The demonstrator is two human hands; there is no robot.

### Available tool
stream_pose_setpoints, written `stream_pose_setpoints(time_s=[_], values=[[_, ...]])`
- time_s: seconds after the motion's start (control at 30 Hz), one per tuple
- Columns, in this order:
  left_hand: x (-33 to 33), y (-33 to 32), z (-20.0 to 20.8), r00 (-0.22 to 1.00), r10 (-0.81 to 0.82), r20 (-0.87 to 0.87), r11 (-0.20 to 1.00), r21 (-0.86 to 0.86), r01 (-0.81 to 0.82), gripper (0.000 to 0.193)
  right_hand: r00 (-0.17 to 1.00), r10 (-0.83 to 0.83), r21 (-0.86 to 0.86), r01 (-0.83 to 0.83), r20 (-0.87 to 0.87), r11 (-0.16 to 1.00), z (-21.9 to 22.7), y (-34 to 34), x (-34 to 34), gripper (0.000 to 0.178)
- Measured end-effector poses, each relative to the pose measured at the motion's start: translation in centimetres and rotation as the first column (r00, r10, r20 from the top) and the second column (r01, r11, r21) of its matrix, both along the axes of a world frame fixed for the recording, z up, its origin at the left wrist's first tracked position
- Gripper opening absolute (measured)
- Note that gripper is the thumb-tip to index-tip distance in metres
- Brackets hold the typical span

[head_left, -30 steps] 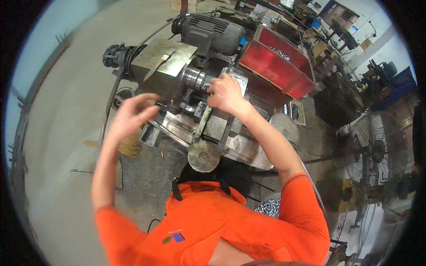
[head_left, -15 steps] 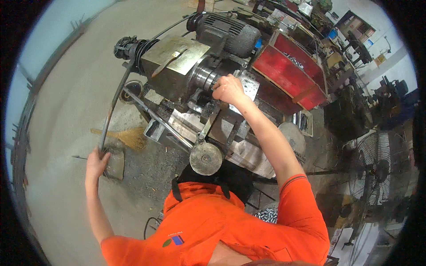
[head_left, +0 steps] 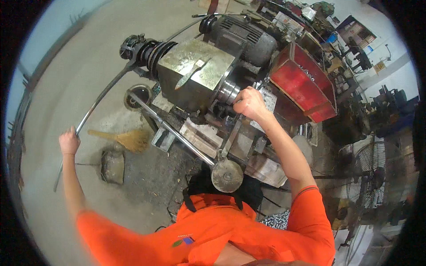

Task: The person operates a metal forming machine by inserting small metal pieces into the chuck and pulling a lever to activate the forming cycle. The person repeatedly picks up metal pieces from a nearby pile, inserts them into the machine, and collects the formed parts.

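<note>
My left hand (head_left: 70,142) is closed round a long metal lever rod (head_left: 98,101), out to the left at arm's length. The rod runs up to the pulley end of a small lathe (head_left: 191,99), and its lower end sticks out below my fist. At the front of the lathe's shiny round chuck (head_left: 228,92), my right hand (head_left: 251,103) is closed, its fingertips turned in toward the chuck. What those fingers hold is hidden. A flat brush-like tool (head_left: 190,74) lies on the metal plate covering the headstock.
A motor (head_left: 242,36) stands behind the headstock, beside a red bin (head_left: 297,86) holding small metal parts. A bright bar handle (head_left: 182,137) slants toward a round disc (head_left: 227,176) close to my body. On the floor lie a straw broom (head_left: 128,139) and a dustpan (head_left: 112,166). A fan (head_left: 368,173) stands at right.
My left hand has swung outward to the left with the lever rod, which now slants more. My right hand stays at the chuck. The whole view has shifted, so the lathe sits further right.
</note>
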State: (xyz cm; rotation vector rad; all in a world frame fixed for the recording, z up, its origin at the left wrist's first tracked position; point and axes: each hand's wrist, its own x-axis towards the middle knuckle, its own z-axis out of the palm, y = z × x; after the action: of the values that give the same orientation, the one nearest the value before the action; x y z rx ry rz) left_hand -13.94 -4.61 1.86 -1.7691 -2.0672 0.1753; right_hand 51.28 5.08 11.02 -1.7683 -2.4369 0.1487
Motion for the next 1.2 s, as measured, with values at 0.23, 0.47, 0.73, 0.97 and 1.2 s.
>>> stream_pose_setpoints(time_s=[0.23,0.47,0.73,0.97,1.2], values=[[4.4,3.1,-0.9,0.955,0.002,0.297,0.972,0.225,-0.072,0.023,0.985,0.127,0.111,-0.113,-0.12,0.987,0.2,-2.1,1.3,0.031],[21.2,3.6,-16.1,0.473,0.127,0.872,0.982,-0.177,0.063,0.045,0.92,0.084,0.337,0.055,-0.383,0.94,2.1,-12.5,9.7,0.041],[26.9,7.5,-14.5,0.921,-0.323,0.216,0.8,-0.458,0.388,0.032,0.827,-0.471,0.101,0.52,-0.306,0.848,-1.1,-27.7,23.5,0.038],[24.8,5.9,-11.6,0.723,-0.069,0.687,0.925,-0.227,0.304,0.033,0.468,-0.881,0.09,0.883,-0.067,0.462,-9.4,-40.2,34.0,0.06],[27.2,6.9,-4.6,-0.06,0.018,0.998,1.0,-0.017,0.017,0.054,0.251,-0.942,0.072,0.959,0.224,0.273,-14.7,-49.3,36.7,0.041]])
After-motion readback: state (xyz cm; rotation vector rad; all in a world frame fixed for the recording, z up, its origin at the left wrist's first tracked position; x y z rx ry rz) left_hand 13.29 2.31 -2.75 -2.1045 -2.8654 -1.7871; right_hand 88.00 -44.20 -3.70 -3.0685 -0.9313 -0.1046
